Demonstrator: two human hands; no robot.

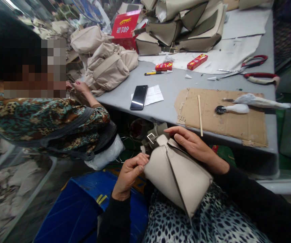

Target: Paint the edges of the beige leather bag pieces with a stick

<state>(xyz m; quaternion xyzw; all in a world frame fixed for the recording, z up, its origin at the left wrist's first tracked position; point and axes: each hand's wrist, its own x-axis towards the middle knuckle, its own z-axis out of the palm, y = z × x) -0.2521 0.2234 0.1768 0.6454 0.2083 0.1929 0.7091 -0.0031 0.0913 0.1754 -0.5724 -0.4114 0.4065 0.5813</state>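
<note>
1. Fingers [138, 161] of the left hand [129, 173] curl together, pinching the left edge of the pale beige leather bag [178, 175].
2. The right hand [194, 145] lies flat on the bag's top end; I cannot tell its grip.
3. The bag's long axis runs down-right across the lap, below the grey surface [170, 87].

I count two hands of mine, left hand [128, 175] and right hand [192, 145], one beige bag [178, 175] between them, one black phone [139, 97], one cardboard sheet [236, 128], one wooden stick [200, 114], one yellow pen [153, 73], one pair of red-handled scissors [239, 70], two small red packets [197, 61], one other person [46, 114].
</note>
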